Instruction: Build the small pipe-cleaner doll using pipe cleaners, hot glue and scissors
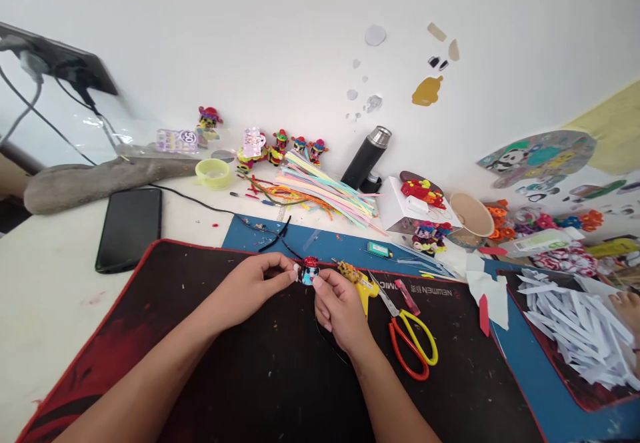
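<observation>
A small figure [311,271] with a red top and a light blue body is held up over the black mat [260,376]. My right hand [341,306] is closed on its right side, thumb and fingers pinched together. On the other side, my left hand [263,286] pinches a tiny white piece [297,269] right beside the figure; whether the two touch is too small to tell. Just right of my right hand lie a yellow glue gun [367,287] and scissors [411,336] with red and yellow handles.
A black phone [129,229] lies at the left. Pastel strips [327,189], a dark flask [366,157] and a white box [417,209] stand along the wall. White paper strips [580,329] and another person's hand [627,306] are at the far right.
</observation>
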`<state>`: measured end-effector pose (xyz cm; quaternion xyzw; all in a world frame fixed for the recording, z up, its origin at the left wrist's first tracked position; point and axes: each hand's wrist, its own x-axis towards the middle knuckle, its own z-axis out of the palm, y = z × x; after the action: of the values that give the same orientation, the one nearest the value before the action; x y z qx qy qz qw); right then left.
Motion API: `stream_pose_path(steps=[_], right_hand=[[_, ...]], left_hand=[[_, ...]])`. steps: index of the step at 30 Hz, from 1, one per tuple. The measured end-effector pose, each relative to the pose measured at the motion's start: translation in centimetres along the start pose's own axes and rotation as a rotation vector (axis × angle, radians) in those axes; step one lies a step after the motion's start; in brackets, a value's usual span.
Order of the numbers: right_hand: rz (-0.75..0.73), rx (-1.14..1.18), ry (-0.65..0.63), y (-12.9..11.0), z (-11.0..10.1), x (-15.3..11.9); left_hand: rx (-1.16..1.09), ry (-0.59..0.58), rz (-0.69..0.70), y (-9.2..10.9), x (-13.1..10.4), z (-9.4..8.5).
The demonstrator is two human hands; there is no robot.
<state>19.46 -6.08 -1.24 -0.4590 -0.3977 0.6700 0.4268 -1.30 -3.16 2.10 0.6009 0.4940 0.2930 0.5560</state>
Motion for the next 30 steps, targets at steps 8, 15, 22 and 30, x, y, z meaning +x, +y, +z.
stream_pose_path(steps=[8,15,22,30], right_hand=[[0.008,-0.023,-0.005,0.06,-0.09,-0.07],[0.007,-0.029,0.006,0.09,-0.07,-0.08],[0.006,-0.049,0.009,0.13,-0.1,-0.12],[0.008,-0.06,0.01,0.13,-0.07,-0.18]], left_hand=[[-0.029,-0.032,-0.017,-0.11,0.08,0.26],[-0.07,-0.043,-0.027,-0.14,0.08,0.21],[-0.081,-0.056,-0.034,-0.39,0.14,0.24],[-0.058,-0.05,-0.027,-0.3,0.13,0.2]])
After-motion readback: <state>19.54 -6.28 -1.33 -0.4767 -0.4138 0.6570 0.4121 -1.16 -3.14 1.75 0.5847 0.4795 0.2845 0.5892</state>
